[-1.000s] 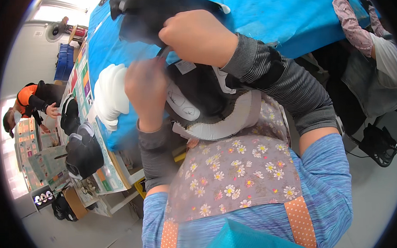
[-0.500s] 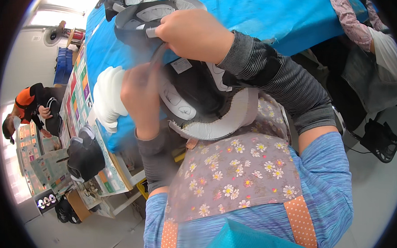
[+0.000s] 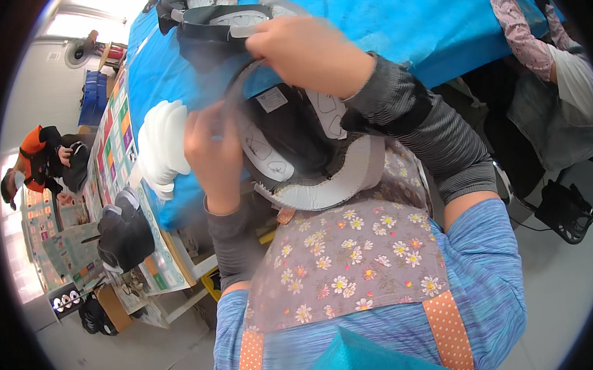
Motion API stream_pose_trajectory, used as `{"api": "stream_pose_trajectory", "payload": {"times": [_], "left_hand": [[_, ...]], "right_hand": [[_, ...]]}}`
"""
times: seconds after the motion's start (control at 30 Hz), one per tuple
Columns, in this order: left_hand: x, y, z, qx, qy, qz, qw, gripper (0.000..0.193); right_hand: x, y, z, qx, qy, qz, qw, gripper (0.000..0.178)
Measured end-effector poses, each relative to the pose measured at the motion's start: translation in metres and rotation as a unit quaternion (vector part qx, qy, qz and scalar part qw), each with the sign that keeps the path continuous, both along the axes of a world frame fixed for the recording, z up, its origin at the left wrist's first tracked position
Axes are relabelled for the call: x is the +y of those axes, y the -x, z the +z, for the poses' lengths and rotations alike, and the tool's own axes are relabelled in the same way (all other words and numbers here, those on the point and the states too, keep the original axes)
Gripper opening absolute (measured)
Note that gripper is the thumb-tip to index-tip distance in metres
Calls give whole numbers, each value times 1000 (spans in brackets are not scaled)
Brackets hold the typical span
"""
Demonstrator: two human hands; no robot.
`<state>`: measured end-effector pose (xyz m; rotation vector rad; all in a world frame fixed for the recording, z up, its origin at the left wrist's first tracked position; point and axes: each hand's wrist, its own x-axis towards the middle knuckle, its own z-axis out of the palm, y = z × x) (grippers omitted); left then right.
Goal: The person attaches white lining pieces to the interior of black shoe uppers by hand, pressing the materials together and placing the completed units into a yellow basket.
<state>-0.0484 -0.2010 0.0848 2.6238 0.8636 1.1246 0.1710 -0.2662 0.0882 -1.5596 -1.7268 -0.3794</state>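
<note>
A black sewn bag-like piece (image 3: 297, 129), open at the top, rests against my apron. White panels with line drawings line its inside, and a wide pale foam band (image 3: 333, 191) curves along its near edge. My left hand (image 3: 212, 152) is closed at the left part of its rim; motion blurs the fingertips. Over the far rim, my right hand (image 3: 312, 55) is pinched on a short whitish strip (image 3: 242, 31) that sticks out to the left. Whether that strip joins the rim is hidden behind my fingers.
Similar black pieces (image 3: 204, 37) lie beyond on the blue-covered table (image 3: 395, 22). A stack of white shaped pads (image 3: 162, 148) is at left, near a dark bag (image 3: 125, 232). A person in orange and black (image 3: 34, 157) holds a black piece; another person's sleeve (image 3: 518, 30) shows at right.
My right hand has moved right and slightly away, with the whitish strip in it. My left hand has shifted only slightly. More of the far rim shows between the hands.
</note>
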Motion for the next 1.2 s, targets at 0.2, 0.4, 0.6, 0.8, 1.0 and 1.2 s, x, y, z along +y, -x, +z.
{"api": "stream_pose_trajectory", "payload": {"times": [0.2,0.4,0.6,0.8,1.0,1.2], "left_hand": [[4,-4,1,-7,-18,-12,1000,13],[0,-11,5,-7,8,1,1000,9],[-2,-11,5,-14,15,11,1000,7],[-2,-11,2,-35,16,9,999,9],[-3,-15,1,-32,15,3,999,9],[-6,-13,6,-19,45,22,999,8]], "right_hand": [[-6,-1,1,-30,27,-28,999,5],[-6,5,0,-39,-33,4,999,10],[0,8,-3,-78,-34,10,996,7],[-16,-8,-14,-10,-48,14,999,10],[-21,-9,-22,24,-54,-12,998,13],[-34,-21,-20,88,-24,-10,996,11]]}}
